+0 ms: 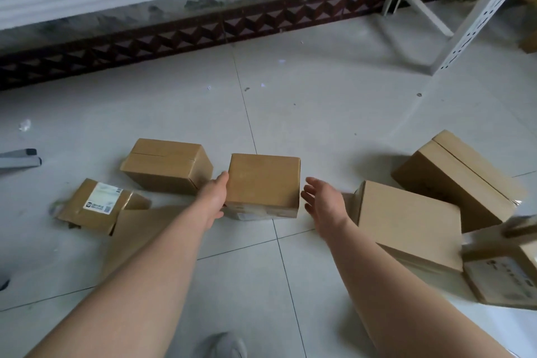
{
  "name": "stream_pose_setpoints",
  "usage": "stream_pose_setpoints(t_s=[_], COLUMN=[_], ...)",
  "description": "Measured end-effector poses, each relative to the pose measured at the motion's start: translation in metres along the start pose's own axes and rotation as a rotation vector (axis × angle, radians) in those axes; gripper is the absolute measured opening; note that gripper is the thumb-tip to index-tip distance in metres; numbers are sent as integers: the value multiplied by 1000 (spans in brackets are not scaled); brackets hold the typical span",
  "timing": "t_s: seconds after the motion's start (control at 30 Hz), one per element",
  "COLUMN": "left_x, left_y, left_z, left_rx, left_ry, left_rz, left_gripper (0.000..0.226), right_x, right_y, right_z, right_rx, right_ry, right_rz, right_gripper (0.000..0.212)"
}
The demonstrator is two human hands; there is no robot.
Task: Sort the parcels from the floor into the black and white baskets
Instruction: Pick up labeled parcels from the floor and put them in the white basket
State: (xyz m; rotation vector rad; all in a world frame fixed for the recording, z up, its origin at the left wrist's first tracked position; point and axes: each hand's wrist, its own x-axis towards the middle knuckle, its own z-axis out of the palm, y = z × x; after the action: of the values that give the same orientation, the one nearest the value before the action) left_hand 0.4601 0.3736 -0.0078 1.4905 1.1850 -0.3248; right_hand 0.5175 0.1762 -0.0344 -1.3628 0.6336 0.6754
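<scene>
Several brown cardboard parcels lie on the tiled floor. A square parcel point(263, 180) sits in the middle. My left hand point(215, 197) lies flat against its left side, fingers straight. My right hand point(322, 200) hovers open just right of it, a small gap away. Another parcel point(167, 164) stands behind my left hand. A flat labelled parcel point(98, 205) lies at the left. More parcels sit to the right: one near my right forearm point(406, 218), one behind it point(456, 177), one with a label at the right edge point(499, 276). No basket is in view.
A white metal shelf frame point(476, 11) stands at the back right. A wall with a dark patterned skirting point(203, 32) runs across the back. Grey tube ends point(20, 157) poke in at the left edge. My grey shoe point(225, 346) shows at the bottom.
</scene>
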Motion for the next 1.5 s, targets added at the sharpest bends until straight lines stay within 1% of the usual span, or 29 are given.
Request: stream_pose_setpoints(t_s=[0.07,0.1,0.23,0.37,0.4,0.5,0.6,0.77,0.9,1.07,1.23,1.37,1.43,1.5], left_x=[7,10,20,26,28,30,29,2,-50,-138,-255,-359,-413,-468], left_y=[-1,-3,-16,-24,-25,-29,-26,-5,24,76,139,188,210,229], left_z=[0,0,3,3,2,2,2,-4,-22,-57,-102,-145,-168,-191], left_rx=[-42,-63,-169,-230,-238,-258,-287,-311,-321,-350,-368,-378,-377,-392], left_ry=[-8,-20,-134,-222,-232,-232,-231,-222,-221,-195,-173,-146,-130,-120], left_rz=[-18,-30,-105,-115,-113,-105,-95,-93,-102,-105,-68,-11,15,39], left_gripper=[58,61,69,68,68,62,49,45,45,46,44,56,63,63], right_x=[6,8,10,13,13,14,14,-17,-70,-164,-276,-372,-425,-477], right_y=[2,3,8,17,19,22,18,-18,-60,-125,-202,-262,-295,-323], right_z=[-1,-2,-5,0,2,6,8,15,20,29,39,47,51,56], right_rx=[-38,-64,-178,-253,-268,-287,-301,-256,-252,-275,-282,-300,-320,-347], right_ry=[-14,-45,-164,-251,-274,-293,-281,-244,-206,-174,-144,-210,-213,-222], right_rz=[23,39,102,106,94,40,5,-20,-31,-43,-86,-145,-168,-188], right_gripper=[41,47,63,79,77,60,57,44,46,45,40,47,46,44])
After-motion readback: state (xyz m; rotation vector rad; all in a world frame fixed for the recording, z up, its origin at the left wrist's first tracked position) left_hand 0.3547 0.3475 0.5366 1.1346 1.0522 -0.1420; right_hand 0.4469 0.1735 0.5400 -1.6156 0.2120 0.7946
